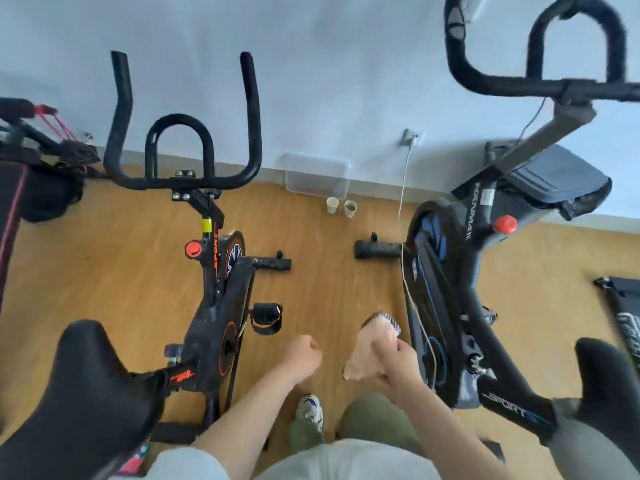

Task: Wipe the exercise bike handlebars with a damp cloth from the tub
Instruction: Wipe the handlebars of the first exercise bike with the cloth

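You stand on a wood floor (138, 271) between two exercise bikes, both facing a pale wall (329, 64). The left bike (214, 306), black with orange trim, has its handlebars (183, 183) clear and free of contact, well ahead of your hands. The right bike (460, 306), black with blue trim, carries its handlebars (502, 86) high at the upper right, also untouched. A black saddle (83, 393) fills the lower left, and a second saddle (609, 375) sits at the lower right. The clear tub (317, 178) rests on the floor against the wall, between the two bikes. Two paper cups (341, 206) stand just in front of it, and a white cable (405, 188) hangs from a wall socket beside it. Your right hand (401, 358) has its grip closed around a pinkish cloth (374, 348), held low between the bikes, close to the right bike's frame. Your left hand (304, 355) is curled into a loose fist and holds nothing. One shoe (310, 408) shows below.
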